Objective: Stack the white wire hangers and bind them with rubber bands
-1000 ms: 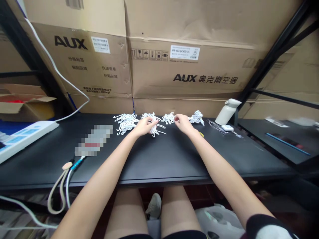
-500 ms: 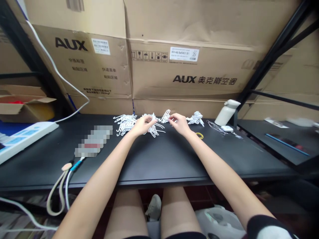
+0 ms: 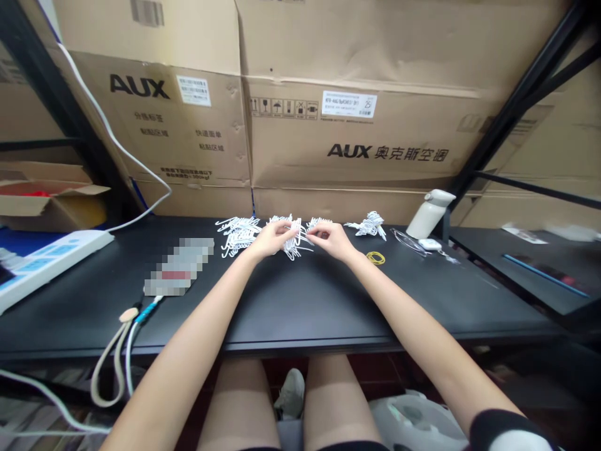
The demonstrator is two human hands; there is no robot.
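Several piles of thin white hook-like pieces lie along the back of the black table. The leftmost pile (image 3: pixel 238 237) is just left of my left hand (image 3: pixel 275 239), whose thumb and fingers pinch white hooks (image 3: pixel 295 230) held upright above the middle pile. Close by on the right, my right hand (image 3: pixel 331 240) has its fingertips pressed together at the ends of white pieces; exactly what they pinch is too small to tell. Behind it, another small pile (image 3: pixel 320 222) shows partly. A bunch of white hooks (image 3: pixel 370 225) rests further right, with yellow bands (image 3: pixel 375 258) in front.
A white bottle (image 3: pixel 429 214) and a small white case (image 3: pixel 429 244) stand at the back right. On the left are a blurred-out device (image 3: pixel 181 266) with a cable and strap, a power strip (image 3: pixel 54 257) and an open carton (image 3: pixel 56 203). Large cardboard (image 3: pixel 291 147) lines the back.
My right hand has moved slightly left and down. The white hooks that were up near its fingertips are now at my left hand, and a pile behind my right hand has come into view.
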